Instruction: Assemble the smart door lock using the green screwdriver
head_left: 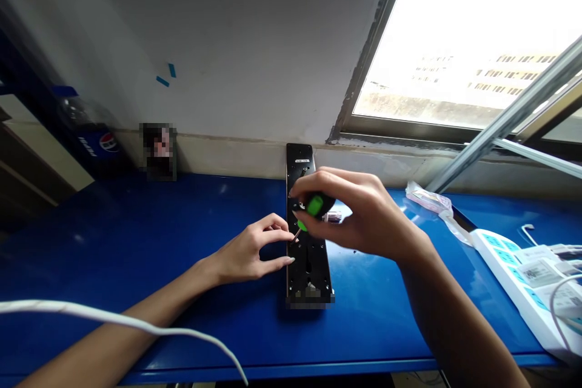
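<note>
A long black panel with screw holes and a keyhole-shaped slot lies lengthwise on the blue table, its far end by the wall. My right hand is closed around a screwdriver with a black and green handle. The screwdriver's shaft slants down to the panel, and its tip meets the left part of the surface. My left hand rests at the panel's left edge, thumb apart from the fingers. Its fingertips touch the panel close to the screwdriver tip; any screw there is too small to make out.
Beyond the panel's right edge is a small silvery ribbed piece. A clear plastic bag and a white power strip with plugs lie right. A Pepsi bottle stands back left. A white cable crosses the foreground.
</note>
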